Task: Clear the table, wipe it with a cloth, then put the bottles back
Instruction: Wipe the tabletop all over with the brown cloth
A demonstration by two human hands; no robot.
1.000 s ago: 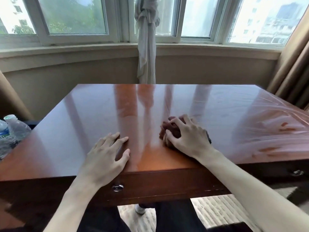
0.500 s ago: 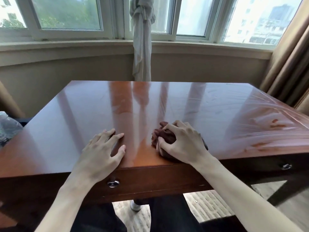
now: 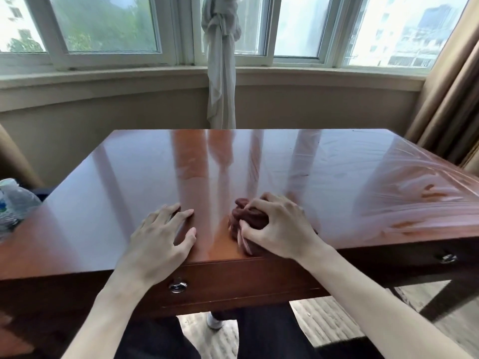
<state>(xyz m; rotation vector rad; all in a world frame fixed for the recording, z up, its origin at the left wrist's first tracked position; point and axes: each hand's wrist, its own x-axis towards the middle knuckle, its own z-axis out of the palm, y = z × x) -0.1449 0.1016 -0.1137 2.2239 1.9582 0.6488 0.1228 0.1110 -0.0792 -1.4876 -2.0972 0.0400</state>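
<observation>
Gripping a bunched dark red cloth [image 3: 248, 221], the right hand [image 3: 278, 226] presses it onto the table [image 3: 324, 177] near the front edge, fingers curled round the wad. Just left of the cloth, the left hand [image 3: 160, 237] lies flat on the table, fingers straight, holding nothing. Beyond the table's left edge, clear bottles [image 3: 14, 203] wait, partly cut off by the frame. Pale smears mark the table's right side. The wiping step seems underway. The next move likely calls for sweeping the cloth over any unwiped parts, then fetching the bottles back.
</observation>
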